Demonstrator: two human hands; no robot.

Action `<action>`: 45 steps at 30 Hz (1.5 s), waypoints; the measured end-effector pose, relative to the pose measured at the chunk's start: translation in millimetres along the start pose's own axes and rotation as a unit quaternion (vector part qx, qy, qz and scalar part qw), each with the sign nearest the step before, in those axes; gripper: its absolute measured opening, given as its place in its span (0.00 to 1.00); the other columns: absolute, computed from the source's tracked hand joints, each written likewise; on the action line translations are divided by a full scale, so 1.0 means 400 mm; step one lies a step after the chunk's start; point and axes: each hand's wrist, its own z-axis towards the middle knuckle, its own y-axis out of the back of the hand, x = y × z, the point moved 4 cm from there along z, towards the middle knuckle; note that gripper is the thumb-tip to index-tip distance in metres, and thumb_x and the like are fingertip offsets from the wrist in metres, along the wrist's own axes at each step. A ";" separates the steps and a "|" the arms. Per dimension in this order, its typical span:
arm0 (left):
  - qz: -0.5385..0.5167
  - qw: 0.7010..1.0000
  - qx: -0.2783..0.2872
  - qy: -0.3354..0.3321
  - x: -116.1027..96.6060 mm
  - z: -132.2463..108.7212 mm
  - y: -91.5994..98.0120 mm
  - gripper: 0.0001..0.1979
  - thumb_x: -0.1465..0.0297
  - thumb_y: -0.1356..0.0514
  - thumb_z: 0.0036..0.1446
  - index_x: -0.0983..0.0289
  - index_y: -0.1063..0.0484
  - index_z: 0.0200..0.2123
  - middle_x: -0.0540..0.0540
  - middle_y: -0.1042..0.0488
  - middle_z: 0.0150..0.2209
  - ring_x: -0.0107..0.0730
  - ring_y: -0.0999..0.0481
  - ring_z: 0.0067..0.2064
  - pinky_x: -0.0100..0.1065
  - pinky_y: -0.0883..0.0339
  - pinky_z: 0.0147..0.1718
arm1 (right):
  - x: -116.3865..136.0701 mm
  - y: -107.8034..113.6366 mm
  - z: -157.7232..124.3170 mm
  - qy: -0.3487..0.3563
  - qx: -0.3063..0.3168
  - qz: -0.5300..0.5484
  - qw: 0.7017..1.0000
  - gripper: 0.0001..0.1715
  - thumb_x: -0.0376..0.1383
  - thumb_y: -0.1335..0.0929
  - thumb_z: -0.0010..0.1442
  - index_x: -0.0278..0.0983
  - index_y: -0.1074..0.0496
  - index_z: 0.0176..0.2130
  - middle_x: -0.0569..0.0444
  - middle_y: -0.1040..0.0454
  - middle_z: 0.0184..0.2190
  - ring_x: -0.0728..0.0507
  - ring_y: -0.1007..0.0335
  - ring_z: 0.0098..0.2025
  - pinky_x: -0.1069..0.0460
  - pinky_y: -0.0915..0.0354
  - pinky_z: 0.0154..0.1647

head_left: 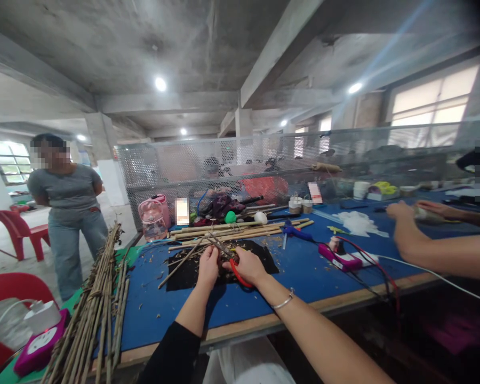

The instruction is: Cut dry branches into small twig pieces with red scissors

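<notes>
My left hand point(208, 265) is closed around a thin bamboo stick point(181, 263) that slants down to the left over a black mat point(260, 256). My right hand point(246, 265) grips red-handled cutters point(235, 269), whose blades point up and left toward the stick near my left fingers. Both hands hover over the mat on the blue table point(304, 272). Wood chips lie scattered around the mat.
Long bamboo poles point(240, 229) lie behind the mat; a bundle of sticks point(92, 314) leans at the table's left edge. A glue gun point(296, 232), pink power strip point(342, 260) and cables lie right. A co-worker's arms point(432, 240) reach in from the right. A person point(70, 213) stands at left.
</notes>
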 end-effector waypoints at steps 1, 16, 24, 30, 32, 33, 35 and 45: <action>-0.039 0.999 0.005 0.018 0.006 0.002 -0.002 0.15 0.58 0.44 0.48 0.66 0.32 0.30 0.46 0.37 0.20 0.22 0.39 0.22 0.25 0.45 0.23 | -0.001 -0.001 0.000 -0.001 -0.002 -0.002 1.000 0.27 0.58 0.38 0.49 0.39 0.36 0.35 0.52 0.27 0.31 0.43 0.30 0.34 0.54 0.47 0.28; 0.059 0.998 0.038 0.008 0.012 0.005 0.013 0.16 0.58 0.45 0.49 0.67 0.31 0.29 0.48 0.34 0.21 0.24 0.37 0.23 0.26 0.43 0.24 | 0.000 -0.001 -0.001 -0.005 0.009 -0.026 1.000 0.30 0.59 0.37 0.47 0.37 0.36 0.36 0.49 0.27 0.33 0.42 0.30 0.36 0.53 0.44 0.31; 0.152 0.988 -0.035 -0.012 0.022 0.014 0.044 0.18 0.57 0.45 0.48 0.67 0.28 0.29 0.50 0.32 0.20 0.25 0.35 0.22 0.27 0.42 0.23 | -0.010 -0.005 0.001 -0.025 0.006 -0.039 0.999 0.31 0.60 0.39 0.47 0.37 0.35 0.35 0.48 0.26 0.33 0.41 0.30 0.36 0.52 0.43 0.32; 0.168 0.982 -0.090 -0.012 0.012 0.017 0.063 0.19 0.58 0.42 0.44 0.68 0.25 0.32 0.54 0.26 0.24 0.29 0.30 0.26 0.29 0.38 0.27 | -0.010 0.004 -0.001 -0.036 -0.006 -0.046 0.998 0.31 0.59 0.38 0.48 0.36 0.36 0.37 0.48 0.27 0.33 0.40 0.30 0.37 0.52 0.43 0.33; 0.165 0.981 -0.102 -0.006 0.011 0.017 0.065 0.19 0.59 0.41 0.44 0.68 0.25 0.33 0.55 0.26 0.25 0.29 0.30 0.26 0.29 0.37 0.27 | -0.005 0.007 -0.001 -0.024 -0.015 -0.038 0.999 0.29 0.57 0.37 0.48 0.36 0.36 0.38 0.49 0.28 0.34 0.41 0.31 0.37 0.52 0.43 0.33; 0.163 0.981 -0.104 -0.005 0.011 0.017 0.065 0.18 0.59 0.41 0.44 0.68 0.25 0.33 0.55 0.25 0.25 0.29 0.29 0.26 0.30 0.37 0.28 | -0.002 0.009 -0.001 -0.015 -0.020 -0.033 0.999 0.28 0.56 0.36 0.48 0.36 0.36 0.37 0.49 0.28 0.35 0.42 0.31 0.38 0.52 0.43 0.34; 0.163 0.982 -0.097 -0.007 0.008 0.016 0.061 0.18 0.60 0.41 0.44 0.68 0.24 0.33 0.55 0.25 0.25 0.30 0.29 0.26 0.30 0.37 0.28 | 0.003 0.010 -0.001 0.000 -0.026 -0.024 0.999 0.27 0.55 0.34 0.47 0.35 0.35 0.37 0.49 0.29 0.35 0.42 0.32 0.39 0.53 0.44 0.35; 0.201 0.977 -0.046 -0.046 -0.030 -0.004 0.041 0.14 0.63 0.42 0.46 0.66 0.24 0.32 0.55 0.23 0.30 0.33 0.27 0.33 0.30 0.37 0.36 | 0.000 0.009 -0.004 0.000 -0.001 -0.015 1.000 0.25 0.55 0.37 0.50 0.38 0.36 0.36 0.52 0.29 0.32 0.44 0.32 0.36 0.54 0.45 0.30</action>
